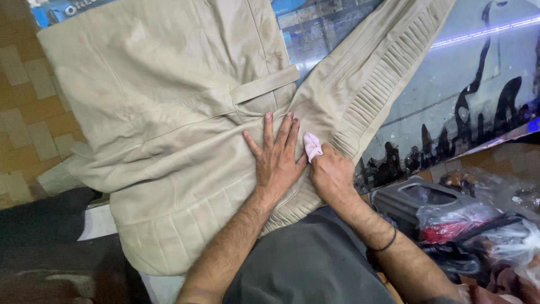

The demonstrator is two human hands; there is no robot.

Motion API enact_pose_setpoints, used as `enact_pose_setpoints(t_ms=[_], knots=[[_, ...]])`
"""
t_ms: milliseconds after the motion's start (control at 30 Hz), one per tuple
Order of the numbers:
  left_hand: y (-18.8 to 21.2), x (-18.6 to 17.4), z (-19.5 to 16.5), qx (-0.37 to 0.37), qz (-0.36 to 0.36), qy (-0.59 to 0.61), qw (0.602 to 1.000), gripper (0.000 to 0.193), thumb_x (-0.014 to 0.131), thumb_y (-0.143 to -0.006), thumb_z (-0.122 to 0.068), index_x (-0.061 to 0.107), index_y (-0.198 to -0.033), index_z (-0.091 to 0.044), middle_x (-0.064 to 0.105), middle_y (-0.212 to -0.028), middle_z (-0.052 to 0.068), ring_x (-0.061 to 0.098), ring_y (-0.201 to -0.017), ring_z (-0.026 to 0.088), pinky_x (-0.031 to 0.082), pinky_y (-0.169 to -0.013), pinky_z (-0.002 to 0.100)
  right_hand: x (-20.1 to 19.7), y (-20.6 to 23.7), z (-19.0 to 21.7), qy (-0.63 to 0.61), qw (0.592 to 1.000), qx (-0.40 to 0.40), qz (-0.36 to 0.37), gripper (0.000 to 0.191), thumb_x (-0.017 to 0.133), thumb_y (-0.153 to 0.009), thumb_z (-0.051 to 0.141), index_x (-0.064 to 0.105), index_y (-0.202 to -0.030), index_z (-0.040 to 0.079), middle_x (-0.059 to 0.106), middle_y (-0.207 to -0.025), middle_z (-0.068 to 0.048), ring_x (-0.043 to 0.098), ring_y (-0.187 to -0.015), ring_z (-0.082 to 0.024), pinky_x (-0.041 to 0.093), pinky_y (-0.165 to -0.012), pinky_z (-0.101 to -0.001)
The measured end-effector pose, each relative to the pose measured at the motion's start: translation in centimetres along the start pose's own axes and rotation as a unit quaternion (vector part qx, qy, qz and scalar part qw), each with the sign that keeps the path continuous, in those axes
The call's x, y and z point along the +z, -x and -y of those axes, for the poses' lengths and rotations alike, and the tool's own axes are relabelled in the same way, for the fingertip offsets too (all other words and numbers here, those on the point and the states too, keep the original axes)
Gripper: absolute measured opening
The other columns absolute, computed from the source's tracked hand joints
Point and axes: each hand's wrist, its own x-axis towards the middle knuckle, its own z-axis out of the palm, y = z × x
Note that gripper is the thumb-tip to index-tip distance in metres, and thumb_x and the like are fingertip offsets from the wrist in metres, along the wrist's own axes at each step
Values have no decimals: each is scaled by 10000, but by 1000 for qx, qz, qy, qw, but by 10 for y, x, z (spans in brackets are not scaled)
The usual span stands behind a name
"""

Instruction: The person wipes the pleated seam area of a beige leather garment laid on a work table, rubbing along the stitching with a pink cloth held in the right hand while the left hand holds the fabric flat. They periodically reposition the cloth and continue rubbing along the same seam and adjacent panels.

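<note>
— Jacket [169, 112], beige leather with pleated panels, lies spread flat across the glass-topped surface [484, 84] in the head view; where are your hands on it?

— Head view: your left hand [277, 160] is pressed palm down, fingers splayed and holding nothing, just below the belt tab [264, 85]. Your right hand [332, 174] sits just beside it, clenched around a small pink cloth [312, 145] whose tip pokes out onto the leather next to the pleated sleeve [382, 73].

— Why that arrangement?

— As a judgement, the flat left hand looks placed to pin the leather taut so it does not bunch under the cloth, while the closed right hand keeps the wad firm against the seam.

— And the edges, the room around you?

— The quilted hem [169, 236] hangs over the near edge toward your grey-clad lap [315, 264]. On your left the jacket overhangs the surface above the tiled floor [22, 124]. The sleeve runs up and away to the upper right, with bare glass beside it, so there is open room that way. To your lower right, a dark case [416, 197] and crumpled plastic bags [484, 225] crowd close to your right forearm, which wears a black band [385, 243].
</note>
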Motion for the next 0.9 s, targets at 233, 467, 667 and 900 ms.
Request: enact_pose_setpoints(t_ms=[233, 467, 667, 900], knots=[[-1, -2, 0, -8, 23, 0, 1000, 913, 811, -766, -441, 442, -1547, -143, 250, -1672, -14, 112, -1568, 387, 5, -1112, 862, 4, -6, 9, 44, 996, 33, 63, 372, 626, -836, 140, 721, -1186, 55, 648, -951, -179, 696, -760, -372, 540, -638, -548], [0, 1, 1, -5, 37, -21, 999, 924, 805, -761, -424, 450, -1565, -137, 251, -1683, -5, 107, -1575, 395, 0, -1111, 859, 7, -1, 7, 50, 995, 36, 82, 156, 611, -823, 142, 734, -830, 46, 645, -968, -168, 702, -778, -351, 555, -659, -504], [1, 7, 1, 17, -31, -175, 984, 794, 782, -883, -372, 450, -1585, -206, 263, -1714, -49, 123, -1613, 357, 5, -1161, 809, 10, 7, 11, 65, 994, 23, 90, 158, 600, -881, 174, 697, -970, 87, 636, -1058, -143, 697, -837, -337, 563, -692, -485], [1, 4, 2, -1, -7, 14, 1000, 899, 794, -794, -471, 445, -1544, -118, 270, -1665, -2, 124, -1565, 390, -2, -1099, 871, 7, 11, 9, 23, 996, 46, 75, 437, 585, -864, 141, 617, -1300, 132, 638, -951, -161, 681, -754, -367, 544, -626, -519]])
